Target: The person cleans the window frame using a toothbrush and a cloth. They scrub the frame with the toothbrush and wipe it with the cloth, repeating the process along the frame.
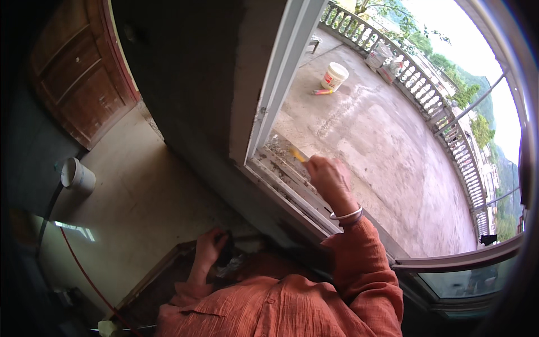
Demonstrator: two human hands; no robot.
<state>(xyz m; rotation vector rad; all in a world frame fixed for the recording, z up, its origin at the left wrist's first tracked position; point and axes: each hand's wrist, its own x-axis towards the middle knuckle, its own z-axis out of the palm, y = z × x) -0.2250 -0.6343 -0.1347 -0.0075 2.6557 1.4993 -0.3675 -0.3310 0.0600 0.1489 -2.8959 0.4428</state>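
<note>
One white bucket (pixel 336 76) stands beyond the right fingers (pixel 315 163), window frame (pixel 291 195) beside; arm (pixel 362 250) outstretched, they clasp a yellow tool (pixel 297 154). Left fingers (pixel 219 240) curl, contents unclear.

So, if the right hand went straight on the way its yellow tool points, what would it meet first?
Beyond the yellow tool, the right hand would probably meet the debris-strewn ledge, then the white frame upright; depth is unclear here.

The right hand (pixel 331 178) is hiding part of a yellow tool (pixel 297 155), whose tip is looking too blurry to tell.
</note>
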